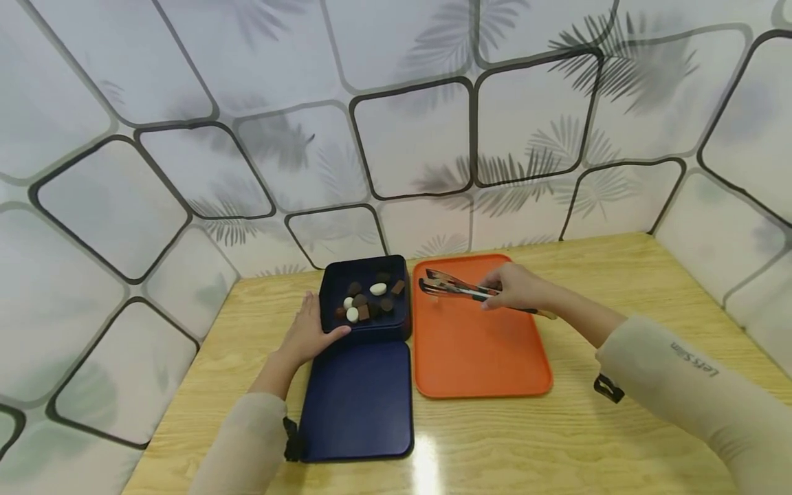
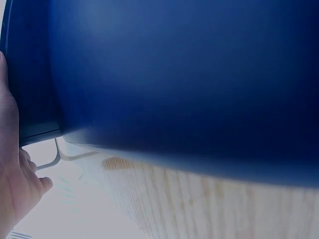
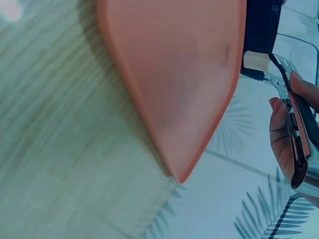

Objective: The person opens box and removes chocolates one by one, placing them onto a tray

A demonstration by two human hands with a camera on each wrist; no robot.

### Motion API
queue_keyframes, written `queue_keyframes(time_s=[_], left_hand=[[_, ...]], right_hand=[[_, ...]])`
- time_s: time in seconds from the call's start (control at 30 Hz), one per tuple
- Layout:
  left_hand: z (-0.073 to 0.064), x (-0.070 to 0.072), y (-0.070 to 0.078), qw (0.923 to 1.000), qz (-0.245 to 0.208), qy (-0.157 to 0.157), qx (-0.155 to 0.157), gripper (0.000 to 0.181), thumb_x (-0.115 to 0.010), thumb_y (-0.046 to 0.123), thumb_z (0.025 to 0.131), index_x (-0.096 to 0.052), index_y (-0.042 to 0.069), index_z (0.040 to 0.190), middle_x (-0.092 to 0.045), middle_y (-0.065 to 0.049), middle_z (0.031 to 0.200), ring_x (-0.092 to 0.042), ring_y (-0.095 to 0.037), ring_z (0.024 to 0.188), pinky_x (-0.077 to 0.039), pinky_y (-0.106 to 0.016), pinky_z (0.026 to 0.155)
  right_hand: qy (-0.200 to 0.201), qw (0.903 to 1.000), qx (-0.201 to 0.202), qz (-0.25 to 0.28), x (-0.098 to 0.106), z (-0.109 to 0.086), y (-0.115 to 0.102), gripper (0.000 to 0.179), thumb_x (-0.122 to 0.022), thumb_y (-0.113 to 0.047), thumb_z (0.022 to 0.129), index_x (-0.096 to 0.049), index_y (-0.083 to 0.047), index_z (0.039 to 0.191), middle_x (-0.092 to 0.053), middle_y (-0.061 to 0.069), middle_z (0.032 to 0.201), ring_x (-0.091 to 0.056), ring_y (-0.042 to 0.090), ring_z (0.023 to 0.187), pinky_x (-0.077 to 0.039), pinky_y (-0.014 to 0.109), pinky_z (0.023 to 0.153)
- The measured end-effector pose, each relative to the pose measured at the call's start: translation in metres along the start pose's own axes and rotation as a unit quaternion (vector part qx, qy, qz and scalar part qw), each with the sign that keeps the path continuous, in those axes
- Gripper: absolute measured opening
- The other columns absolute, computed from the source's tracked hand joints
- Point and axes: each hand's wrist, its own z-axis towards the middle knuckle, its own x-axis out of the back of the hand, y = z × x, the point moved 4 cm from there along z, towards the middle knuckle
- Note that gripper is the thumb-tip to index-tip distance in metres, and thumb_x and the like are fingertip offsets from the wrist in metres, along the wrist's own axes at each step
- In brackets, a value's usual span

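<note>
While the right hand (image 1: 515,286) grips the tongs (image 1: 460,287) with curled fingers and thumb, their parted tips point left, over the far left part of the orange tray (image 1: 482,350). Just left of the tray's far half stands a dark blue box (image 1: 365,335) that holds chocolates (image 1: 364,312) — brown pieces, some square and some rounded, with a few white ones among them. The left hand (image 1: 303,333) rests on the box at the side away from the tray, its fingers stretched along the wall and its thumb extended at the near rim. A flat blue panel (image 1: 359,405) lies left of the tray's near half, in front of the box. Under the tray is a wooden table (image 1: 526,440); behind it rises a pale wall (image 1: 414,141) — patterned with rounded frames and grey leaves. Right of the tray, lettering runs along the light right sleeve (image 1: 668,385).
</note>
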Motion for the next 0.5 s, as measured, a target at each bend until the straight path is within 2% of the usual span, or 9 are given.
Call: queue_keyframes(time_s=[0.3,0.5], left_hand=[[-0.002,0.0,0.002,1.0,-0.008,-0.001,-0.003,0.107,-0.06,0.054,0.086,-0.004,-0.015,0.145,-0.001,-0.034,0.152,-0.001,-0.043,0.142,-0.014,-0.056,0.113],[-0.002,0.001,0.001,1.0,-0.008,0.004,-0.003,0.106,-0.06,0.053,0.086,-0.005,-0.015,0.145,-0.001,-0.034,0.152,-0.001,-0.043,0.143,-0.014,-0.054,0.113]], right_hand=[[0.005,0.9995,-0.022,0.022,-0.008,-0.009,0.019,0.041,-0.077,-0.017,0.079,-0.067,0.008,0.11,-0.07,0.015,0.099,-0.061,0.018,0.081,-0.05,0.033,0.069],[0.011,0.9992,-0.033,0.019,-0.009,-0.013,0.027,0.043,-0.077,-0.016,0.078,-0.065,0.008,0.112,-0.069,0.017,0.102,-0.061,0.021,0.084,-0.049,0.034,0.07]])
